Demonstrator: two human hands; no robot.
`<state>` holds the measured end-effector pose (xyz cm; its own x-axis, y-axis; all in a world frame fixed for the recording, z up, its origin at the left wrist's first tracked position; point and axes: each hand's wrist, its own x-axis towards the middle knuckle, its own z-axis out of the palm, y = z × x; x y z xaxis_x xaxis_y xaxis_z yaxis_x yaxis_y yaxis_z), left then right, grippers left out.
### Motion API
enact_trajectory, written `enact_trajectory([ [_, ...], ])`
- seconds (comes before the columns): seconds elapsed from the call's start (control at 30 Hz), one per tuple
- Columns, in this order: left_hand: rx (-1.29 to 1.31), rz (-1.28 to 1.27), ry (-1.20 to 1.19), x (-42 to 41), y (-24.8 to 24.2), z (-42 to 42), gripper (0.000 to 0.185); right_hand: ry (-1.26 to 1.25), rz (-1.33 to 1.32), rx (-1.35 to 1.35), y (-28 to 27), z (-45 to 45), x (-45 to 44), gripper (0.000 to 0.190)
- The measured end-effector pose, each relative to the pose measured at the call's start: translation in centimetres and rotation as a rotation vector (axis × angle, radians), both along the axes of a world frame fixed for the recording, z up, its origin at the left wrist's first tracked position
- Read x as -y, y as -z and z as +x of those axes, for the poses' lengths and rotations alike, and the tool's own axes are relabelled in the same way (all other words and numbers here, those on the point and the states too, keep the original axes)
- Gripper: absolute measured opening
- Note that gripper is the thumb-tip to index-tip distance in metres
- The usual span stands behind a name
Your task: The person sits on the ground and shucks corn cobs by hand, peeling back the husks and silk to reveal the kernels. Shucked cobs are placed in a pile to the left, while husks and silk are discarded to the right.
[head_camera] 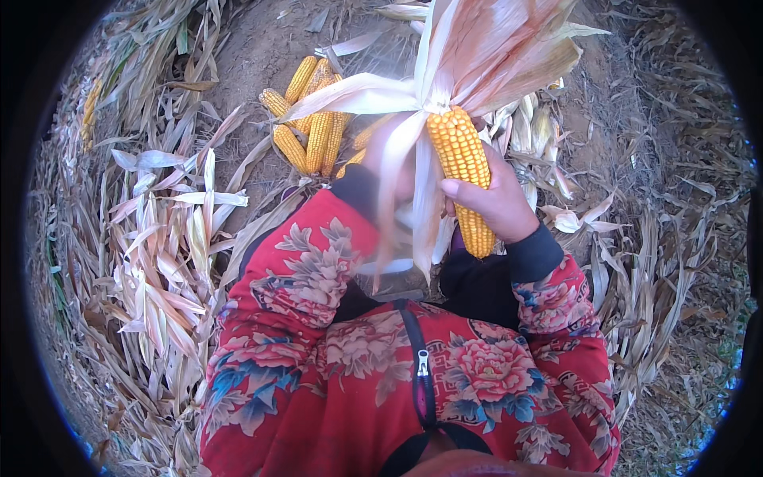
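In my right hand (503, 200) I hold an ear of yellow corn (462, 173), with my thumb across its bare kernels. Its peeled husk (495, 53) fans out from the upper end, still attached there. Several pale husk strips hang down on the left side of the ear. My left hand (387, 158) is motion-blurred and partly covered by a hanging strip, so its fingers and anything in them cannot be made out. Beyond the left cuff, a pile of husked ears (320, 128) lies on the soil.
Dry loose husks (170, 268) are heaped at the left. More husks (527, 131) lie behind my right hand. Dry stalks and leaves (650, 286) cover the ground on the right. A few yellow ears (90, 113) show at the far left. Bare soil (256, 50) shows beyond the pile.
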<state>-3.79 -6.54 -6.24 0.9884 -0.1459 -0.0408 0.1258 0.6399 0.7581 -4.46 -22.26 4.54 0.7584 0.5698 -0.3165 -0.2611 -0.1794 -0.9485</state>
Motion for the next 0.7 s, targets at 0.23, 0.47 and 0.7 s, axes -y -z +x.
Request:
enact_trajectory([
  [0.23, -0.378, -0.267, 0.678, -2.8, -2.4, -0.2, 0.04, -0.049, 0.188, -0.301, -0.9, -0.7, 0.1, 0.051],
  [0.47, 0.066, 0.167, 0.439, -0.4, -2.0, -2.1, 0.035, -0.001, 0.408, -0.462, -0.9, -1.8, 1.7, 0.057],
  [0.7, -0.018, 0.209, 0.03, -3.7, -3.2, -0.1, 0.029, 0.055, 0.157, -0.427, 0.6, 0.2, 0.4, 0.039],
])
